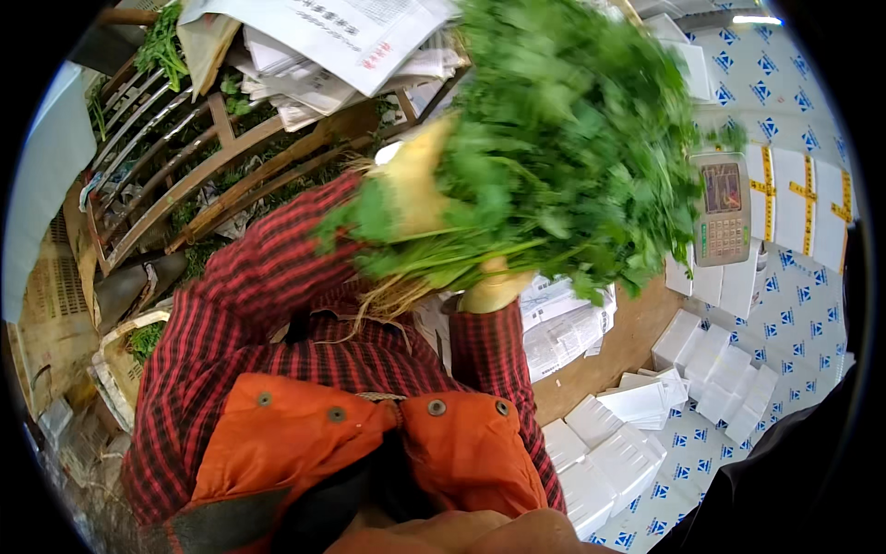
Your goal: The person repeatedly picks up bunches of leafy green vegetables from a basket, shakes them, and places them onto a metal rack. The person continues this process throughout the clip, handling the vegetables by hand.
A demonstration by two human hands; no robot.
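A big bunch of leafy green herbs with stems and pale roots (567, 138), likely coriander, is held up before my chest, its leaves blurred by motion. My left hand (419, 180), in a yellowish glove, lies against the stems and leaves near the root end; leaves cover part of it. Below the bunch, my right hand (495, 285), gloved too, grips the stems from beneath. Thin roots (394, 298) hang between the two sleeves. The fingers of both hands are mostly hidden by the greens.
Paper sheets (387, 34) lie stacked at the top, beside a slatted rack (201, 163) with greens. More papers (564, 339) rest on a brown board. A digital scale (721, 208), white foam boxes (612, 464) and taped boxes (789, 201) stand at right. A basket (114, 360) is at left.
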